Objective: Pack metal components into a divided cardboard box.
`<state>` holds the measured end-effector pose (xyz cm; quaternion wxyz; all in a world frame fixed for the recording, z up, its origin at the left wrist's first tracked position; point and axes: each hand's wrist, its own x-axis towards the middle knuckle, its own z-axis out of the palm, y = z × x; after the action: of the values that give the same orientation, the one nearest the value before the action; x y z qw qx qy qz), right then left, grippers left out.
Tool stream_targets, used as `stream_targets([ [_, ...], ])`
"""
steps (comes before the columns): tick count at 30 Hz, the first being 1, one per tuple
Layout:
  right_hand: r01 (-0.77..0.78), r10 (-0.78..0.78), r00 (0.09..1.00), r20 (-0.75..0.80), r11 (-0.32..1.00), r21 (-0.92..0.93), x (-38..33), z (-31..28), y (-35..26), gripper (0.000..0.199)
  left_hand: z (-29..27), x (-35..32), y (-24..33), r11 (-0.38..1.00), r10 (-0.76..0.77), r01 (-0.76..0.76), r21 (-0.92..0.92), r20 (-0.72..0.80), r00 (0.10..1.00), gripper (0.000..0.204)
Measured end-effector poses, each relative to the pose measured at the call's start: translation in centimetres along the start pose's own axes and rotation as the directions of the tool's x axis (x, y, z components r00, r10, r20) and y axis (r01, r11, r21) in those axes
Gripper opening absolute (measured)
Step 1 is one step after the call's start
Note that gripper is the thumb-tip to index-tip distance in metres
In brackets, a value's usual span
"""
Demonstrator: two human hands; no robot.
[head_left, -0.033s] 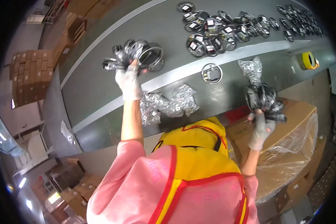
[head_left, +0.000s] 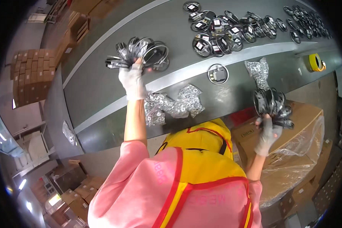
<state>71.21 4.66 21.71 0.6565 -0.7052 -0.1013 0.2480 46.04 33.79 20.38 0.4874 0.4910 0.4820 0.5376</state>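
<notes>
My gloved left hand (head_left: 132, 81) is closed round a bunch of coiled black cables (head_left: 155, 55), held up over the far side of the grey work surface. My gloved right hand (head_left: 268, 135) grips a second bunch of coiled black cables (head_left: 269, 100) near the surface's front edge, beside a cardboard box. Just beyond that bunch lies a clear bag of small metal rings (head_left: 259, 72). Between my hands, a single coiled cable with a grey block (head_left: 218, 74) rests on the surface. More clear bags of rings (head_left: 174, 104) lie to the right of my left forearm.
Many cable coils (head_left: 218, 32) are spread across the far right of the surface (head_left: 95, 81). A yellow tape roll (head_left: 315, 62) stands at the right. The large cardboard box (head_left: 292, 133) with plastic film is by my right arm. Stacked cartons (head_left: 32, 76) stand at far left.
The whole view has shifted very slightly. Both hands keep hold of their cable bunches, and the right hand sits a little lower and further right.
</notes>
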Motion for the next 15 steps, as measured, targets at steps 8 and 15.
stream_targets([
  [8,0.036,-0.029,0.988,-0.152,0.998,0.045,-5.5,-1.9,1.4,0.011,-0.5,-2.9,0.6,0.999,-0.05,0.049,0.021,0.052,0.997,0.017],
  [15,0.031,0.001,0.958,-0.287,0.994,0.109,-9.7,-4.9,0.1,0.011,4.4,-8.4,1.0,0.987,-0.139,0.159,-0.03,0.348,0.927,0.016],
])
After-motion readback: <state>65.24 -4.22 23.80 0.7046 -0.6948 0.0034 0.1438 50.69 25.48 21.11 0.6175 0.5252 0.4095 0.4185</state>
